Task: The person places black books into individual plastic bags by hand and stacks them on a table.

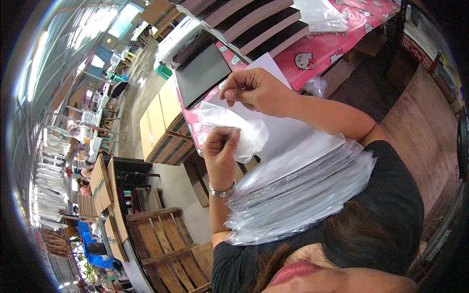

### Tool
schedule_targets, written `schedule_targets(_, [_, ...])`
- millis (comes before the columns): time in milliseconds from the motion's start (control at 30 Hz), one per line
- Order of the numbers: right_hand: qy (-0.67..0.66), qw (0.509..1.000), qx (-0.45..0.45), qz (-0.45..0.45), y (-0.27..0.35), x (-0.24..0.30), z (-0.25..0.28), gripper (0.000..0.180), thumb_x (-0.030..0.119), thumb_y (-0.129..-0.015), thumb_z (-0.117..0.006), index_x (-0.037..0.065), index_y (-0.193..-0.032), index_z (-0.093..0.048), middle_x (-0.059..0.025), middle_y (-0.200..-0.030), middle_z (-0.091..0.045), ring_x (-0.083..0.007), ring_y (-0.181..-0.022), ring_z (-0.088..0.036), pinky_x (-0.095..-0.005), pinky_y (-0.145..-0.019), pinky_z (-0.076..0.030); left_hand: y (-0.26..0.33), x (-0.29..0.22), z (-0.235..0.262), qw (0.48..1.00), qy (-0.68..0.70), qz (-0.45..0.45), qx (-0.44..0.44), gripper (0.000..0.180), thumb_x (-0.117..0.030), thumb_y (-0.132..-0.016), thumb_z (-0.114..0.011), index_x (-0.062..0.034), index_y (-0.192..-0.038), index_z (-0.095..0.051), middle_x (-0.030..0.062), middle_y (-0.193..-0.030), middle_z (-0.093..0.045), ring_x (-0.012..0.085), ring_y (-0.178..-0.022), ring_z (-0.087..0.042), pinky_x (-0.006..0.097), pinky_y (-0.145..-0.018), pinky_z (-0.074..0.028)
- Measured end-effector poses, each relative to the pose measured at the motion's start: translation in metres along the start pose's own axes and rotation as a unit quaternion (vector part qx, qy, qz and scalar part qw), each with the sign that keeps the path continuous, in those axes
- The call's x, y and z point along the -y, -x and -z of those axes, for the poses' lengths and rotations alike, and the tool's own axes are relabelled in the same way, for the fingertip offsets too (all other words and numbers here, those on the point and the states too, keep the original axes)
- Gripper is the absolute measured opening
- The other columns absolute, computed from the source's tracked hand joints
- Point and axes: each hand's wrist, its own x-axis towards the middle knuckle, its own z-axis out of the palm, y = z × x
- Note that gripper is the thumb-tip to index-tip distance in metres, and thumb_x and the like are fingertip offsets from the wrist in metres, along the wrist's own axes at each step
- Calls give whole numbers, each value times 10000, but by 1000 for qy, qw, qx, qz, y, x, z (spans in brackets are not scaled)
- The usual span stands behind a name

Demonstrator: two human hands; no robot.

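My left hand (221,145), with a metal watch (222,191) at the wrist, pinches a crumpled, translucent plastic bag (246,131) between thumb and fingers. Just above the bag is my right hand (256,91), its fingers curled together; whether they grip anything is hidden. Beneath both hands lies a smooth white sheet (288,139). A thick pile of clear plastic sleeves (303,195) rests between my forearms, close against my body. Beyond my hands, a flat dark panel (202,75) lies at the table's left edge.
A pink patterned cloth (320,51) covers the table. Dark slabs with pale edges (254,24) stand in rows at the back, beside more plastic (325,17). Cardboard boxes (163,127) are stacked to the left. A wooden slatted pallet (168,249) is at lower left.
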Motion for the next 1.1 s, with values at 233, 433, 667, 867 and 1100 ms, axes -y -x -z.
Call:
schedule_targets(233, [153,985,40,64,19,-8,-6,147,113,-853,-598,6,-954,-592,-44,-821,-622,-78,-733,-554,-195,-628,-432,-13,-10,-4,991,-8,-120,-64,82,33,-785,-645,25,-835,-581,41,-828,-614,96,-812,-557,200,-726,-419])
schedule_targets(433, [184,983,1,25,10,-2,-2,118,116,-843,-616,-1,-829,-609,-7,-704,-574,-71,-651,-515,-219,-597,-426,-11,-9,-12,984,29,-162,-65,272,51,-773,-650,-9,-1003,-519,17,-734,-566,52,-688,-511,164,-621,-385])
schedule_targets(667, [-115,977,116,-134,24,-3,-8,170,223,-879,-581,61,-887,-531,-5,-666,-565,-52,-529,-491,-192,-484,-374,4,-16,0,1000,6,-24,17,133,-103,-885,-551,-7,-794,-536,-22,-768,-450,76,-724,-438,210,-634,-356])
schedule_targets(867, [-55,821,567,40,41,1,36,444,295,-814,-660,4,-1135,-564,-104,-811,-665,-118,-646,-589,-245,-605,-439,31,-32,89,927,364,-62,65,232,-292,-962,-360,-102,-832,-391,54,-831,-551,178,-703,-573,409,-603,-491])
schedule_targets(1100, [-32,916,399,-17,40,-19,63,238,207,-827,-640,26,-981,-656,-87,-792,-660,-151,-637,-605,-291,-634,-503,39,33,124,909,381,51,165,281,-295,-906,-496,-77,-1078,-540,50,-925,-604,125,-773,-559,327,-654,-467])
